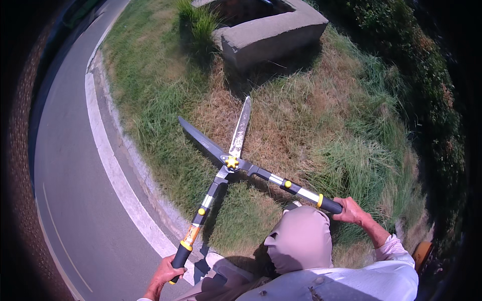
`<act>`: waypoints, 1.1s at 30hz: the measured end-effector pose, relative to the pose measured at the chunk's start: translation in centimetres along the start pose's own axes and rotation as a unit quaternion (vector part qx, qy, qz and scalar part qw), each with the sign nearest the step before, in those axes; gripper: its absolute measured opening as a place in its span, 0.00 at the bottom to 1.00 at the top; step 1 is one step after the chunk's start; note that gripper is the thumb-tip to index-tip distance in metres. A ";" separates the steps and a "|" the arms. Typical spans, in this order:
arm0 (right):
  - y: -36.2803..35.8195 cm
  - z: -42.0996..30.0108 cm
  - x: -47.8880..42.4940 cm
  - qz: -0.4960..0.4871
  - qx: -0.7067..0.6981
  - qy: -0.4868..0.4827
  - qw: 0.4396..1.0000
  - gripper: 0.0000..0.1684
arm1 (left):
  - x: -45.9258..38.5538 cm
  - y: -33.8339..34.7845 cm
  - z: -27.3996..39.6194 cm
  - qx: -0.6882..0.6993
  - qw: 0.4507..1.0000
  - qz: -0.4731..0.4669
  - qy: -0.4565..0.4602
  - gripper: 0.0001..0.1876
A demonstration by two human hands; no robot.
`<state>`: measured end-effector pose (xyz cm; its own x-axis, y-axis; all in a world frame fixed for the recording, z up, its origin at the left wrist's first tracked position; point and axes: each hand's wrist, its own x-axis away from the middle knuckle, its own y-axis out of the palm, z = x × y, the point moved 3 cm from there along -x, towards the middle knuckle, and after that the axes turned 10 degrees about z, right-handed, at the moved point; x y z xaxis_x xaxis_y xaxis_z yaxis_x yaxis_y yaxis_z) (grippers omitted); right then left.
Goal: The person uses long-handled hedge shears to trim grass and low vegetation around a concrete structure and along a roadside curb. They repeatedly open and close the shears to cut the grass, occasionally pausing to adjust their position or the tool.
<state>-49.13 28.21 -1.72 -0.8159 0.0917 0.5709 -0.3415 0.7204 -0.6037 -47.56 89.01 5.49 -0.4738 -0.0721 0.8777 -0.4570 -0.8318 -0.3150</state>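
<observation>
A pair of hedge shears is spread wide over the grass in front of me. My left hand grips the end of one black handle, above the kerb's edge. On the other side, my right hand holds the second handle near my knee. The dark blade points up and left; the pale, grass-stained blade points toward the concrete box. A yellow star-shaped knob sits at the pivot. Beneath the blades lies dry, short-cut grass.
A concrete box with an open top stands ahead, a tuft of grass beside it. The pale kerb and asphalt road curve along the left. Longer grass grows at right, before a dark hedge.
</observation>
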 end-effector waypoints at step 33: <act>-3.8 -4.0 -4.7 0.034 0.056 -0.011 0.998 0.19 | -5.7 9.2 0.5 0.179 0.982 -0.026 0.053 0.12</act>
<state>-42.14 27.77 0.08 -0.8488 0.1205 0.5148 -0.3341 0.6324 -0.6989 -48.71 81.50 -2.21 -0.5410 0.0184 0.8408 -0.1982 -0.9744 -0.1063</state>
